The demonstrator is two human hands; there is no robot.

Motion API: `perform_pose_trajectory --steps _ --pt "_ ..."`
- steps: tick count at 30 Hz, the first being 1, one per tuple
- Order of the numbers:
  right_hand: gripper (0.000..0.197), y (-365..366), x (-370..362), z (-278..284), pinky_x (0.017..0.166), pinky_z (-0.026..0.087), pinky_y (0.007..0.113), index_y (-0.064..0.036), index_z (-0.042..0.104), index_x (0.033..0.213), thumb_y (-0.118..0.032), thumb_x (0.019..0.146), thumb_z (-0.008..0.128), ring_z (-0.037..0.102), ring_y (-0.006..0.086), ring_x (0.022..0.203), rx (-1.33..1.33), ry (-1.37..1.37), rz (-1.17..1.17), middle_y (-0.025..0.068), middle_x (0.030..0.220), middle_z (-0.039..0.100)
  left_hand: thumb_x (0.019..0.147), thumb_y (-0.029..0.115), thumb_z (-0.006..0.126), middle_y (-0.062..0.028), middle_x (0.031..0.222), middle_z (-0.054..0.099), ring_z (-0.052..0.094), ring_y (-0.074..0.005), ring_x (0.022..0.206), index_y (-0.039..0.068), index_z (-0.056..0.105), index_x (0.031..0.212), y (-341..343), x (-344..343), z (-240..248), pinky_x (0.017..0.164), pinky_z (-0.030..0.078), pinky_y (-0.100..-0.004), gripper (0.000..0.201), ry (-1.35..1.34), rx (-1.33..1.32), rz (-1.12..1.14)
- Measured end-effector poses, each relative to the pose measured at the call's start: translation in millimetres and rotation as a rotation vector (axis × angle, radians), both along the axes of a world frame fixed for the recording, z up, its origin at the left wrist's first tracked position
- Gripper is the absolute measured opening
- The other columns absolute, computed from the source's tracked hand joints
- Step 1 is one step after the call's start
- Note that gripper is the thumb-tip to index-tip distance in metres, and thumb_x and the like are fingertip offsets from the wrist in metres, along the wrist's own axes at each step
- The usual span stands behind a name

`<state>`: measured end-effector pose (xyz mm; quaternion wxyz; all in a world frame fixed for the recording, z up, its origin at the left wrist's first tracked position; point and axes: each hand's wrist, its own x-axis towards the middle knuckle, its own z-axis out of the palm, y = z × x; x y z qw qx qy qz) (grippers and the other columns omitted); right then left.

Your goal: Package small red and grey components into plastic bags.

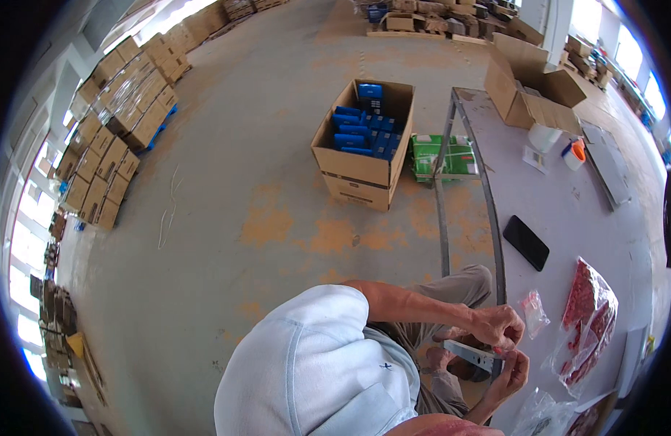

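So, metal strip (471, 354) btwn L/R fingers (508, 343)

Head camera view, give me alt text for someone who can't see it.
Left hand and right hand meet at a slim silvery strip beside a pale table. On the table lie a black phone and a clear bag of red pieces; on the floor, an open carton holds blue boxes.

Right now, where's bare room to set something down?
On the table, between the smartphone and the flat clear packet, and between the smartphone and the grey panel. It's crowded around the open carton and beside the left hand, where a small pouch and a bag of red pieces lie.
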<state>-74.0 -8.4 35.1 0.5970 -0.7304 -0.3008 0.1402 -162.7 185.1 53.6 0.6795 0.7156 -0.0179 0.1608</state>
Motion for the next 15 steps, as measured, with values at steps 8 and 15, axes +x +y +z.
perform_pose_trajectory --steps 8,15 --pt "0.014 9 4 -5 0.072 0.047 0.022 0.0018 0.065 0.100 -0.012 0.102 0.068 0.058 0.0082 0.079 -0.010 -0.037 0.106 0.0006 0.090 0.065 0.081 -0.001 0.074 -0.0126 0.081 0.074 0.068 -0.0200 0.072 -0.004 0.074 0.087 10 2 -18 0.067 0.056 -0.0327 0.006 -0.075 0.181 0.030" --pt "0.010 9 6 -11 0.074 0.048 0.023 0.0012 0.065 0.100 -0.009 0.101 0.067 0.058 0.0085 0.081 0.073 -0.043 0.044 0.0016 0.088 0.063 0.079 -0.005 0.073 -0.0111 0.081 0.071 0.067 -0.0181 0.075 -0.006 0.072 0.088 12 -6 -5 0.067 0.055 -0.0340 0.008 -0.021 0.022 0.017"
